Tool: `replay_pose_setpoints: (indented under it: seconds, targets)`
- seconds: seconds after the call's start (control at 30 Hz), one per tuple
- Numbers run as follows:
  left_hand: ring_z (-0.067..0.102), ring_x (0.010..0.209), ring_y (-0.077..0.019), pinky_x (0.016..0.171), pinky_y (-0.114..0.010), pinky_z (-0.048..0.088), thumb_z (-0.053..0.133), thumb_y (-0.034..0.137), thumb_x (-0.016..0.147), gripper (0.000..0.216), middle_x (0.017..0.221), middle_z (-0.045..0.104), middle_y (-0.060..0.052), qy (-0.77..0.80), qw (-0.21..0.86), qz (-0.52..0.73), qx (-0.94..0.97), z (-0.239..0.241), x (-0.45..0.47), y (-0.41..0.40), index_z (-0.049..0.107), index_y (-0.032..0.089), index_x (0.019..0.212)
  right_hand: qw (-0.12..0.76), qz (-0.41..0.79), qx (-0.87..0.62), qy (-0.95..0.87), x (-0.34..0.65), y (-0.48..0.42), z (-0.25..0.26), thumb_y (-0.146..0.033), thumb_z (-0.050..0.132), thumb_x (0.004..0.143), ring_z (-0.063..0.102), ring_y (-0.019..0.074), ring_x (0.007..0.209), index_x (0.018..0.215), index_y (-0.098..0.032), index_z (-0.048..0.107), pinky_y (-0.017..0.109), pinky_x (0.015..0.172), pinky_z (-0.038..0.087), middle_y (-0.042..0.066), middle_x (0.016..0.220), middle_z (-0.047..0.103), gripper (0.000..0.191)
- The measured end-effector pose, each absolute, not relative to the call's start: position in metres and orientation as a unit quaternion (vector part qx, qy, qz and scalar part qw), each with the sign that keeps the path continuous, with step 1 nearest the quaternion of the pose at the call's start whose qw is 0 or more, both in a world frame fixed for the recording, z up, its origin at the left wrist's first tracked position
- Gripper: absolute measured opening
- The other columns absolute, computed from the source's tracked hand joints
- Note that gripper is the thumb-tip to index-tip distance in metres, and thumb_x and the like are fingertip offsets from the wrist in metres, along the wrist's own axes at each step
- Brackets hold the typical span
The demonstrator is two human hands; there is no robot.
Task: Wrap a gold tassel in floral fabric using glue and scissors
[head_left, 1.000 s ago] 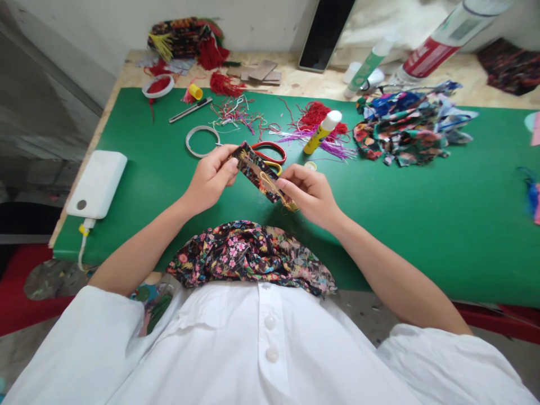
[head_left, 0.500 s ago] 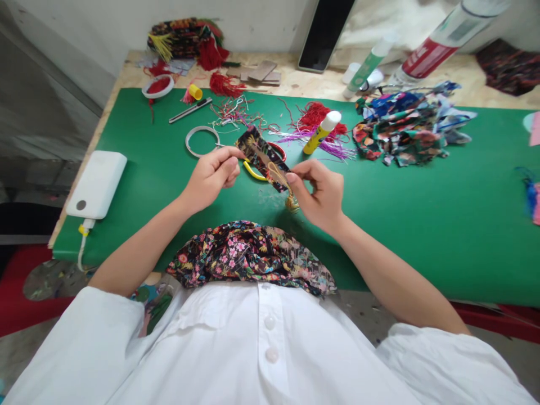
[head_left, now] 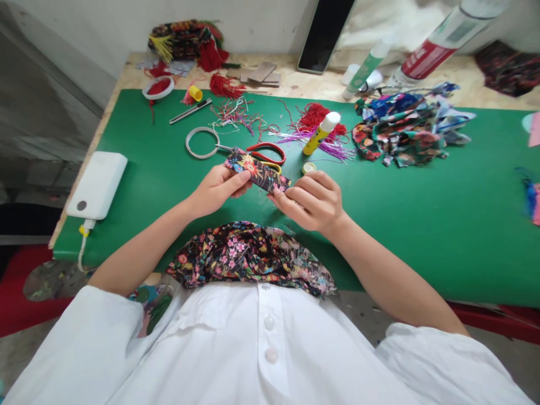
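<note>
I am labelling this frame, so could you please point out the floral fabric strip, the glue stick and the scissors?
floral fabric strip (head_left: 256, 170): head view, its middle.
glue stick (head_left: 316, 139): head view, yellow body.
scissors (head_left: 254, 149): head view, red handle loop.

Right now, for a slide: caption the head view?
Left hand and right hand pinch a floral strip over green mat.
</note>
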State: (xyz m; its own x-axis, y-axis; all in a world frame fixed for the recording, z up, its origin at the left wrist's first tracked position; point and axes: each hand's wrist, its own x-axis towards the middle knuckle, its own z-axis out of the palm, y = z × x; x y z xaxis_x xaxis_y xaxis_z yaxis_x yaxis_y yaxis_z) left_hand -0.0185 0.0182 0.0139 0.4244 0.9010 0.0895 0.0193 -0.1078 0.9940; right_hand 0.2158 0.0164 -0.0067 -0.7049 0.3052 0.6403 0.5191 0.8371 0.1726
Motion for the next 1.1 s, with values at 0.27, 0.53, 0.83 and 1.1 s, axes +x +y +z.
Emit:
replay_pose_setpoints:
  seconds: [0.27, 0.53, 0.83, 1.1]
  targets:
    - [0.044, 0.049, -0.0085, 0.047, -0.023, 0.034, 0.067, 0.068, 0.08, 0.054, 0.052, 0.051, 0.001, 0.371, 0.577, 0.393, 0.613, 0.012, -0.018, 0.017, 0.064, 0.016, 0.066, 0.319, -0.083, -0.394, -0.858, 0.213, 0.011, -0.009, -0.05, 0.054, 0.096, 0.062, 0.0302, 0.104, 0.127, -0.025, 0.06, 0.048, 0.091, 0.045, 0.013, 0.114, 0.068, 0.041]
    - [0.044, 0.052, -0.0102, 0.048, -0.025, 0.035, 0.064, 0.071, 0.08, 0.054, 0.058, 0.052, 0.0, 0.402, 0.516, 0.401, 0.641, 0.016, -0.021, 0.017, 0.062, 0.018, 0.07, 0.361, 0.044, -0.401, -0.841, 0.207, 0.011, -0.003, -0.051, 0.058, 0.093, 0.065, 0.0301, 0.102, 0.125, -0.021, 0.063, 0.047, 0.091, 0.05, 0.014, 0.11, 0.07, 0.044]
    - [0.064, 0.1, -0.0203, 0.08, -0.027, 0.052, 0.072, 0.07, 0.074, 0.055, 0.118, 0.065, -0.009, 0.451, 0.36, 0.485, 0.656, 0.026, -0.033, 0.025, 0.069, 0.023, 0.102, 0.386, 0.483, -0.311, -0.722, 0.204, 0.008, 0.008, -0.054, 0.064, 0.09, 0.068, 0.0165, 0.075, 0.113, -0.019, 0.069, 0.029, 0.069, 0.055, 0.006, 0.093, 0.075, 0.042]
    - [0.073, 0.083, -0.0166, 0.074, -0.027, 0.06, 0.081, 0.063, 0.068, 0.05, 0.085, 0.074, -0.001, 0.421, 0.578, 0.488, 0.5, 0.017, -0.017, 0.019, 0.064, 0.02, 0.088, 0.362, 0.706, -0.284, -0.538, 0.19, 0.0, 0.0, -0.064, 0.071, 0.08, 0.07, 0.0167, 0.07, 0.105, -0.023, 0.06, 0.03, 0.067, 0.059, 0.001, 0.078, 0.072, 0.049]
